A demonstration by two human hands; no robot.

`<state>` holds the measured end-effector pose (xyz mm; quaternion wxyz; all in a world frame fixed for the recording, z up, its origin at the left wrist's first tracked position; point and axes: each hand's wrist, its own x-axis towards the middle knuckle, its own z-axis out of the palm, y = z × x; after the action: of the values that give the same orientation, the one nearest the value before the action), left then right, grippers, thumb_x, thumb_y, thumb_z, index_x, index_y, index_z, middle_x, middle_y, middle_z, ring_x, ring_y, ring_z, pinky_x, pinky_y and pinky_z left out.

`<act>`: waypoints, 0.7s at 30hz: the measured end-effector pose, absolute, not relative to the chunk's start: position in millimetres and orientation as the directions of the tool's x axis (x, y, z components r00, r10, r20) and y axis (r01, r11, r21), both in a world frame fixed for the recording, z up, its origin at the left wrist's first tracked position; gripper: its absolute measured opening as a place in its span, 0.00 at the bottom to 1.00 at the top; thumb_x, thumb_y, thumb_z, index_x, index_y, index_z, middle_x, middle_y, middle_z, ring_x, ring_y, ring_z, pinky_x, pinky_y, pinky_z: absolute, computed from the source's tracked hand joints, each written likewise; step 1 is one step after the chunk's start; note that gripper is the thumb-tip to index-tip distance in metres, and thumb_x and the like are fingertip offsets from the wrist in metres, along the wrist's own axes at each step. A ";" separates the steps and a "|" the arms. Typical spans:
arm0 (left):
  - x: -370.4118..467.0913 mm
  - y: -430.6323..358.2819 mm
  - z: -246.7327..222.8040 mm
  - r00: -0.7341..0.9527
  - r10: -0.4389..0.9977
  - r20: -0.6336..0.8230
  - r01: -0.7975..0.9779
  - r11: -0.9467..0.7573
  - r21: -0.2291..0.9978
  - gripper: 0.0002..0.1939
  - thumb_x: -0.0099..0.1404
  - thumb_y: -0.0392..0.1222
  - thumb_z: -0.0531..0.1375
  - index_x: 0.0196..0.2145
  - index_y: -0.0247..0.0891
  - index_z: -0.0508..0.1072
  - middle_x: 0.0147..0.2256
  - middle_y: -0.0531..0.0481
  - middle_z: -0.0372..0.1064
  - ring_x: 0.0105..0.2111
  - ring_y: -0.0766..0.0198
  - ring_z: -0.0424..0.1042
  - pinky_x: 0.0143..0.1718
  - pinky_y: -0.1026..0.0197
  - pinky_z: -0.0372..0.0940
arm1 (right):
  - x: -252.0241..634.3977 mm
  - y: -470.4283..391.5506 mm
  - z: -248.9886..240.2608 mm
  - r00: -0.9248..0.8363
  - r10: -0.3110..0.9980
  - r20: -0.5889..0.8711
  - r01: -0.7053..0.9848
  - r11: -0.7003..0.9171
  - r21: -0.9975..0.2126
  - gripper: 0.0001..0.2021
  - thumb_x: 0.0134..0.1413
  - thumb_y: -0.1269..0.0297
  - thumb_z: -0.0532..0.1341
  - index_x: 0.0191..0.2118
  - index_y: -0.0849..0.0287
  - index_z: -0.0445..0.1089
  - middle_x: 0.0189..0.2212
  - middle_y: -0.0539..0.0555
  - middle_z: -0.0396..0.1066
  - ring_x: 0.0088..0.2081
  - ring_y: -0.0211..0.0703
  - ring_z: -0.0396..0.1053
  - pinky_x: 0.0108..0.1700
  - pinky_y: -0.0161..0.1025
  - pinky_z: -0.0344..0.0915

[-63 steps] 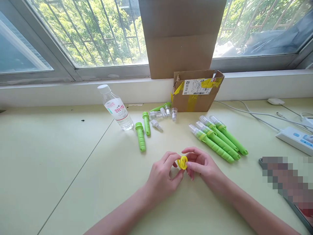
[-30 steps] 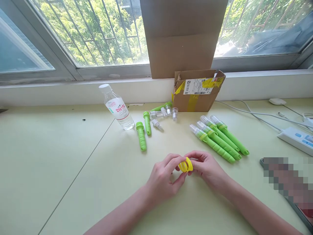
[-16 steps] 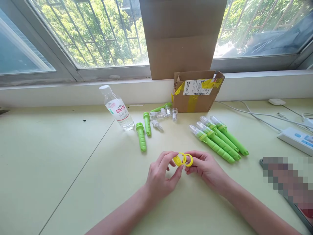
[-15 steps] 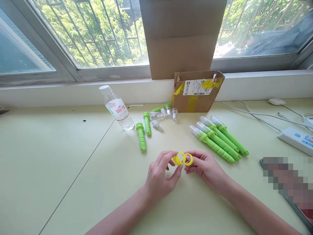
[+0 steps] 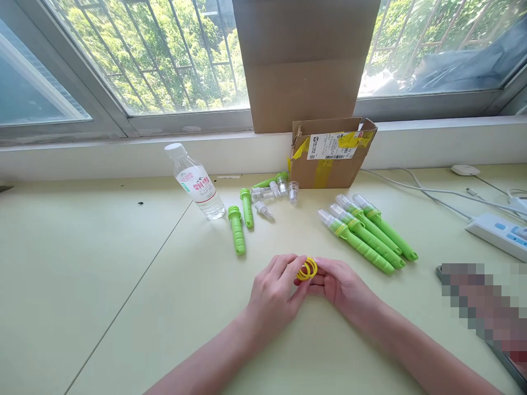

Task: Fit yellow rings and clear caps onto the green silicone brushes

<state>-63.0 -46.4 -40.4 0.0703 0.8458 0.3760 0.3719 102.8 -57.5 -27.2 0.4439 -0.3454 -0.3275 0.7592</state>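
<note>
Several thin yellow rings [image 5: 308,269] are bunched together between my two hands, just above the table. My left hand [image 5: 278,288] pinches the rings between thumb and fingers from the left. Against their right side, my right hand [image 5: 340,282] grips them too, its fingers curled beneath. Beyond my right hand lie several green handles with clear tips [image 5: 362,233], side by side and slanted. Two shorter green handles [image 5: 237,230] without clear tips rest ahead and to the left. Clear plastic caps and small pieces [image 5: 263,208] lie near them.
An opened cardboard box [image 5: 325,170] stands by the window ledge. A water bottle [image 5: 200,184] stands at the back left. At right are a white power strip [image 5: 496,233] with cables and a dark-edged flat device [image 5: 442,274], partly blurred out.
The rings were spread apart, one held off to the right; now they overlap in one bunch. My right hand has turned, its fingers now below the rings.
</note>
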 end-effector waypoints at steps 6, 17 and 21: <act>-65.2 -45.2 -40.4 0.438 0.593 0.675 0.534 -0.776 0.336 0.21 0.61 0.31 0.61 0.51 0.38 0.65 0.43 0.46 0.74 0.43 0.59 0.70 0.44 0.57 0.69 | 101.1 -59.3 -23.2 -0.349 0.906 -0.242 -0.366 -0.369 -0.855 0.16 0.53 0.50 0.63 0.38 0.60 0.76 0.37 0.57 0.74 0.41 0.47 0.70 0.44 0.44 0.67; -64.2 -42.2 -38.3 0.443 0.605 0.662 0.540 -0.769 0.342 0.16 0.61 0.31 0.61 0.47 0.38 0.67 0.42 0.47 0.74 0.41 0.59 0.69 0.43 0.55 0.69 | 99.7 -60.0 -20.5 -0.380 0.898 -0.220 -0.366 -0.365 -0.856 0.15 0.57 0.53 0.60 0.41 0.59 0.75 0.36 0.57 0.73 0.40 0.47 0.71 0.44 0.45 0.68; -64.2 -42.7 -38.9 0.395 0.677 0.621 0.560 -0.713 0.422 0.16 0.61 0.34 0.61 0.47 0.37 0.66 0.40 0.46 0.73 0.41 0.60 0.68 0.42 0.57 0.68 | 97.4 -57.6 -21.2 -0.351 0.918 -0.185 -0.302 -0.298 -0.905 0.14 0.55 0.56 0.63 0.44 0.58 0.75 0.34 0.55 0.73 0.40 0.46 0.70 0.45 0.46 0.68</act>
<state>-64.2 -42.7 -38.9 0.0721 0.8319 0.3718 0.4056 97.4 -57.6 -21.2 0.4280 -0.3761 -0.4095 0.7125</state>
